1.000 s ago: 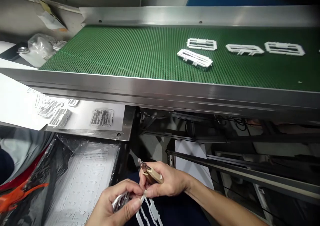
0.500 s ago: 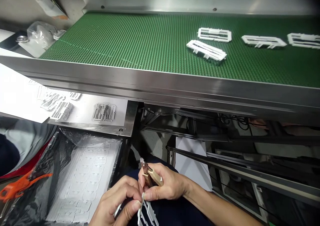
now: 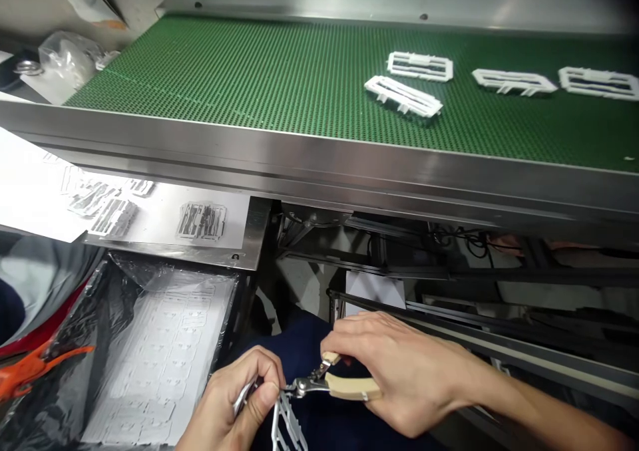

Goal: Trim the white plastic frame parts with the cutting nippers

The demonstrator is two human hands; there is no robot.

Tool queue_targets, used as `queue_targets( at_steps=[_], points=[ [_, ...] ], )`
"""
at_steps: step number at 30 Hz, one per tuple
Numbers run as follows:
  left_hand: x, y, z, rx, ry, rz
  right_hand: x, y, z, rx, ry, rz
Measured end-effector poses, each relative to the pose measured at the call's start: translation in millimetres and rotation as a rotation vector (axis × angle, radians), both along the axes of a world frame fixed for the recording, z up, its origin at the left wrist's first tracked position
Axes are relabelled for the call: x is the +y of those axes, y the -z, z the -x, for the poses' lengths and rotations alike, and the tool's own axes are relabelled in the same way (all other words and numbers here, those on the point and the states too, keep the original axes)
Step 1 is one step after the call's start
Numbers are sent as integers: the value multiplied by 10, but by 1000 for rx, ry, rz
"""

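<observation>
Head view shows us trimming a moulded piece low in the lap, below the steel edge of the conveyor (image 3: pixel 319 165). Our left hand (image 3: pixel 234 408) has its fingers (image 3: pixel 259 398) pinched around the top end of a white plastic frame (image 3: pixel 284 428), which hangs down from that pinch and runs out of the bottom of the picture. Our right hand (image 3: pixel 399 371) is clenched around the tan handles of the side cutters (image 3: pixel 329 384), whose metal nose points left and meets the frame right beside the left fingertips. Whether the blades have bitten through we cannot tell; they look nearly together. To do this cut well, we judge we should keep the flat of the blades flush against the frame's edge, hold the frame rigid close to the nose so it does not twist, keep the left thumb clear of the blades, and squeeze in one steady motion. Beyond our fingers, more white frames (image 3: pixel 403 96) lie on the green belt (image 3: pixel 249 65), and a lined bin (image 3: pixel 160 358) of finished pieces sits to the left of our left hand.
</observation>
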State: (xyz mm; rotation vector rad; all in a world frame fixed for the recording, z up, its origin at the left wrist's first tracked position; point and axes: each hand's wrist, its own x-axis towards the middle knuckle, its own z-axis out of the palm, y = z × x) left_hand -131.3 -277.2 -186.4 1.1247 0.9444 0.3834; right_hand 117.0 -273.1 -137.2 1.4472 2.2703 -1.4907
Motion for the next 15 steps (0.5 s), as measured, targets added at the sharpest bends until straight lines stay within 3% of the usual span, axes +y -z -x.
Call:
queue_targets(
  at_steps=[7,15],
  points=[
    [22,-76,-48,51,79,40,129,-157,45,-44,-99,-38],
    [20,-53,-86,97,153,44,292,-316,63,-137,-195,-4]
  ],
)
